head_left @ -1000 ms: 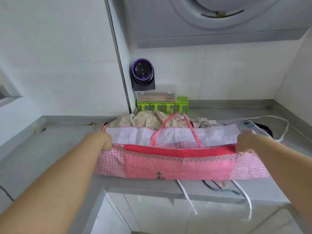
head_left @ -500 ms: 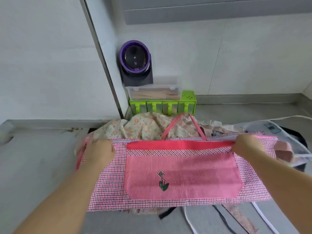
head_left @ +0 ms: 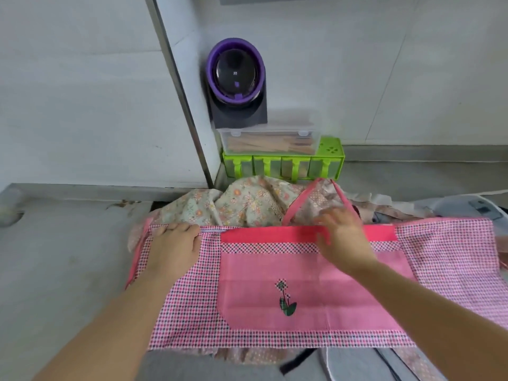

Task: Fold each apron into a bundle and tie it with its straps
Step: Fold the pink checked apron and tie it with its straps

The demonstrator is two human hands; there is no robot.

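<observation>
My left hand (head_left: 173, 243) sits at the far left corner of the pink apron (head_left: 192, 312). Its fingers are curled over the folded top edge and grip it. My right hand (head_left: 343, 240) is over the solid red band along that same edge, just below where the neck strap (head_left: 302, 199) loops out. It is smeared with motion, so I cannot tell whether its fingers pinch the cloth or only brush it. The two hands are well apart, with the left part of the band between them.

The apron lies flat across the surface (head_left: 68, 257), folded into a wide strip. Its pocket (head_left: 302, 270) faces up, with a small stitched flower on it. The near edge lies on what looks like more patterned cloth, and the right end runs towards the frame's edge.

This is thin woven cotton, I judge: light, limp and quick to wrinkle, with nothing stiff to hold a crease. The hemmed band and the pocket seams are the firmest parts, so I would take hold at the doubled top edge, close to the corners. I would keep it taut between both hands while turning it over. A grip in the middle would let the ends sag and skew. The straps are narrow and could slide under the folds, so I'd keep them out.

Behind the apron is a floral heap (head_left: 242, 202), probably more aprons waiting. Beyond it, a green rack (head_left: 283, 166) stands against the wall with a clear box (head_left: 269, 141) on top. A purple device (head_left: 236, 78) sits above that.
</observation>
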